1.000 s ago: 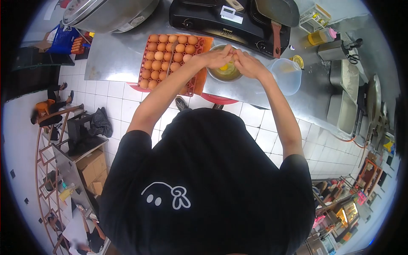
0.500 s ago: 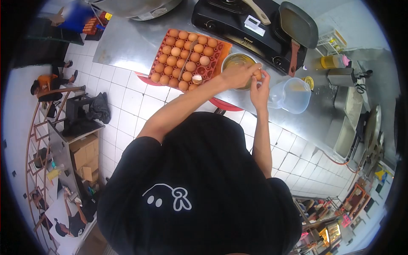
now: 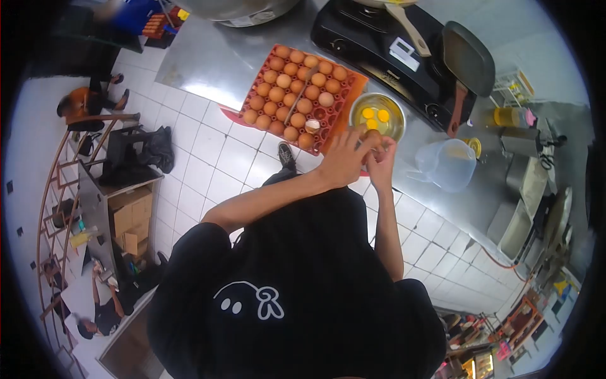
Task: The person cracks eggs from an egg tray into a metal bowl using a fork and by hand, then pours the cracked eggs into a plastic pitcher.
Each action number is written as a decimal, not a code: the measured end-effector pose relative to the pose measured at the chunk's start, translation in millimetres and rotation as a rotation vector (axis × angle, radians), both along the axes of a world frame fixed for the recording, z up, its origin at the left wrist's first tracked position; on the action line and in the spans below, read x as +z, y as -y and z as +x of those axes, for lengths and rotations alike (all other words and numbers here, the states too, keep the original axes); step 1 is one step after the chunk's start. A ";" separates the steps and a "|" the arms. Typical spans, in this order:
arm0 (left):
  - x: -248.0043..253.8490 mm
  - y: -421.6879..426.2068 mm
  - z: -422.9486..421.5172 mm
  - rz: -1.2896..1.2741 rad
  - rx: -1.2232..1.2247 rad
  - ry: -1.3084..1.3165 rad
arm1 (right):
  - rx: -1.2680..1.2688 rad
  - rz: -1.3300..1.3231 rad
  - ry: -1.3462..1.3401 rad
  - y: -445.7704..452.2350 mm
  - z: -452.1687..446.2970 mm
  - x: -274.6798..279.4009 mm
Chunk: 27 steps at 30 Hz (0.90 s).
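Both hands meet at the near rim of a metal bowl (image 3: 404,120), which holds three yellow yolks (image 3: 382,115) in clear egg white. My left hand (image 3: 346,158) is closed around a brown egg (image 3: 374,137), partly hidden by the fingers. My right hand (image 3: 380,165) pinches the same egg from the other side; whether its shell is cracked I cannot tell. Left of the bowl lies a red egg tray (image 3: 328,114) with many brown eggs. An open eggshell (image 3: 313,126) sits in its near right part, and a long thin stick-like utensil (image 3: 299,96) rests across the eggs.
Behind the bowl stands a black gas stove (image 3: 379,57) with a dark square pan (image 3: 468,60) at its right. A clear plastic jug (image 3: 449,165) is right of my hands. A large metal pot (image 3: 246,12) stands at the back left. Other people are farther left.
Both hands have drawn back toward my body with the egg, from over the bowl to its near rim. The yolks now show. The whole view has shifted somewhat.
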<state>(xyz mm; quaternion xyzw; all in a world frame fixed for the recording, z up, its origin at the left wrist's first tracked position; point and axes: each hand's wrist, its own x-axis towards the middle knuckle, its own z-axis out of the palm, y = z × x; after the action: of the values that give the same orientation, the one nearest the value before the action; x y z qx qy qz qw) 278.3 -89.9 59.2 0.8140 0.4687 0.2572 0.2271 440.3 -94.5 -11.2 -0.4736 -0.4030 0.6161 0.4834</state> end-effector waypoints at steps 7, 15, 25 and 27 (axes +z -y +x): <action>-21.2 -3.0 -75.2 0.139 0.366 -0.148 | 0.007 0.522 0.754 -45.2 -107.7 -6.3; -56.9 -18.7 -106.1 0.064 0.301 -0.239 | -0.018 0.461 0.826 -44.5 -114.9 8.4; -18.5 -70.0 -197.4 0.002 0.780 0.158 | 0.317 0.234 1.019 7.5 -83.5 -27.7; -55.1 -83.3 -250.8 -0.102 0.856 0.153 | 0.398 0.242 1.174 9.3 -94.0 -25.5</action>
<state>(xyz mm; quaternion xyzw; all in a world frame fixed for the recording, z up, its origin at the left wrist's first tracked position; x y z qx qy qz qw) 27.5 -6.6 4.1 0.5128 0.7578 0.3639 0.1742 346.4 -103.9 -36.6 -0.5907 -0.7484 0.2815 0.1081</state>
